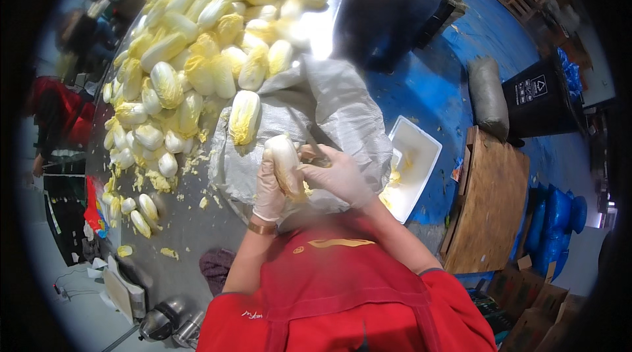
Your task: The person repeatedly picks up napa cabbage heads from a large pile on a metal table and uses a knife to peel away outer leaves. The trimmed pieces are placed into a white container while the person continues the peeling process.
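Observation:
My left hand (269, 191), in a thin pale glove, grips a napa cabbage (282, 159) around its side, holding it tilted above a white woven sack. My right hand (340, 174), also gloved, is at the cabbage's right side with its thumb close to the leaves. Its fingers curl around a narrow tool, apparently a knife (323, 161), blurred and mostly hidden. Another napa cabbage (244, 117) lies on the woven sack (286, 110) just beyond my left hand. The sack is spread over the metal table's edge.
A large heap of napa cabbages (197, 56) covers the far left of the metal table (182, 214), with leaf scraps (160, 182) scattered nearby. At right, a white bin (417, 174) holds yellow leaves. Beyond stand a wooden board (489, 204) and a black waste bin (543, 98). Other people work nearby.

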`<state>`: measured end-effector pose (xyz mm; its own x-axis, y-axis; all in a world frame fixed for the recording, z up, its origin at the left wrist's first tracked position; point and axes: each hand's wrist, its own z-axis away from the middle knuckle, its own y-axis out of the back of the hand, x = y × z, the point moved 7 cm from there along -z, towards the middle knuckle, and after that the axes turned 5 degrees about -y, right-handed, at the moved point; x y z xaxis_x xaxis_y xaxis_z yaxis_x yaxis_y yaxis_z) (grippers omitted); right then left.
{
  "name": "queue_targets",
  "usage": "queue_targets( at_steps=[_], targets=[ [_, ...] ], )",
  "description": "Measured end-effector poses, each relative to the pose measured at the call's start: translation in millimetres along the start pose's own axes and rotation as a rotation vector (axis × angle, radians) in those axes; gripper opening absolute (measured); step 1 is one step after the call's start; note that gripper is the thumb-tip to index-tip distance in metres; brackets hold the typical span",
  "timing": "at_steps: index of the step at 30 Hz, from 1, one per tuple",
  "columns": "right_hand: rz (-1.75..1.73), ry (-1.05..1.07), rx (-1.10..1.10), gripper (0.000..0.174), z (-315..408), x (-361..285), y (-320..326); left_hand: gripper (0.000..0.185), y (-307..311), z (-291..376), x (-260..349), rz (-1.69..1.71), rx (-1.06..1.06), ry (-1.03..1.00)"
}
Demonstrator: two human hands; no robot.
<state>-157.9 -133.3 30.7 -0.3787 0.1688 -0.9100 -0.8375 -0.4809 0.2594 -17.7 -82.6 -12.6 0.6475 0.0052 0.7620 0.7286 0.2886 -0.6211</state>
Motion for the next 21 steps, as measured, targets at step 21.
queue_targets(
  at_steps=[21],
  targets=[
    [0.192,0.349,0.219,0.042,-5,-37,2,0.052,-28,-10,22,-0.335,-0.06,-0.251]
  ],
)
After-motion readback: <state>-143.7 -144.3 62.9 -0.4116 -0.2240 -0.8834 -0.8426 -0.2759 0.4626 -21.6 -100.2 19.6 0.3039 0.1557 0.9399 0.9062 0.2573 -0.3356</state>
